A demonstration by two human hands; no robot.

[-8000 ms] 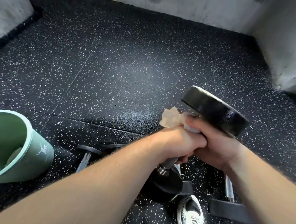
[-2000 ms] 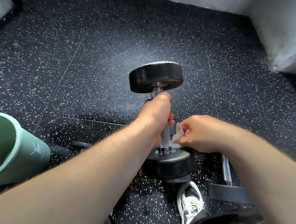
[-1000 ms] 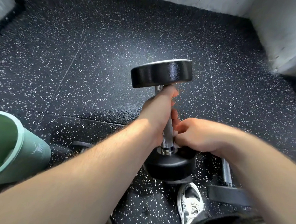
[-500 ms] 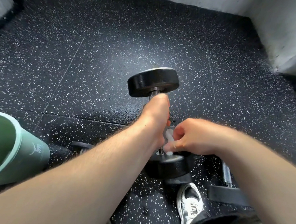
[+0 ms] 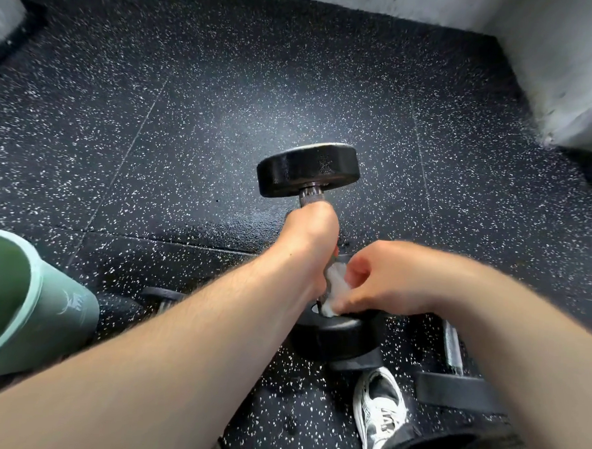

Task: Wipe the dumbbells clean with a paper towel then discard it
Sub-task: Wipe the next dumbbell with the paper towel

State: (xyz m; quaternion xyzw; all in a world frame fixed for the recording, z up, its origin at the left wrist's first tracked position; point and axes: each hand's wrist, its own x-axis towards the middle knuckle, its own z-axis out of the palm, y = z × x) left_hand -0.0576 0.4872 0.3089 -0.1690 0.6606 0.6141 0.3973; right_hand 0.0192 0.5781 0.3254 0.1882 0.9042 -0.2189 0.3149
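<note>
Head view: downward look at a gym corner, both forearms reaching in.
Floor (image 5: 225,100): black rubber, white-flecked, carrying everything listed.
Green bin (image 5: 43,314): left edge, mouth turned toward the camera, well to the side of the work; likely the discard point.
Held dumbbell (image 5: 308,166): upright, one black head up, the other low by the floor; contact underneath not discernible.
Right spare dumbbell (image 5: 452,352): lying flat, near the lower head.
Left spare dumbbell (image 5: 162,294): lying flat, only partly in view.
Left hand (image 5: 313,232): wrapped round the knurled handle just under the upper head, steadying.
Right hand (image 5: 387,280): fingers curled, pinching the paper towel (image 5: 334,288) against the foot of the handle.
Shoe (image 5: 379,410): white, just below the lower head.
Paper towel: crumpled white wad between both hands, touching the top face of the lower head.
Step in hand: wiping where handle meets lower head; discarding not yet due.
Next move: calls for working the wad round the collar and over the lower head, with a firm left grip against tipping.
</note>
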